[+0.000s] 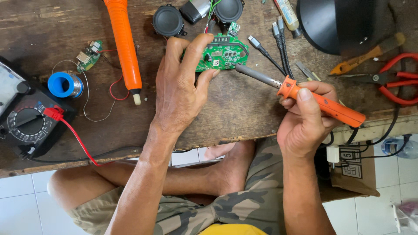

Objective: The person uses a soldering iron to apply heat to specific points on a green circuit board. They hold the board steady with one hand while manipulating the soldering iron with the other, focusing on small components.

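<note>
Head view looks straight down on a worn wooden bench [244,113], with a person sitting cross-legged at its 6 o'clock edge. Left hand [180,87] reaches up the middle of the bench and pinches a green board [222,53], thumb on the board's near edge and fingers curled over its far left side, so the board sits just past 12 o'clock of the hand. Right hand [305,117], at about 4 o'clock from the board, wraps its fingers closed around the orange handle of an iron [300,93], thumb lying along the top. Its metal barrel points toward 10 o'clock and its tip touches, or all but touches, the board's right edge; I cannot tell which. Just beyond the board, at 12 o'clock, lie two round black speakers [168,20], wired to it. Left of the hand, an orange pump [125,45] lies lengthwise, its white tip toward 6 o'clock. Farther toward 9 o'clock sit a blue solder spool [65,85], a small green module [89,55] with red wire, and at the bench's left edge a black meter [26,122] with a red lead. Toward 2 o'clock of the board lie grey cables [278,45], a black dome [335,24], an orange-handled screwdriver [361,58] and red-handled pliers [398,78].
</note>
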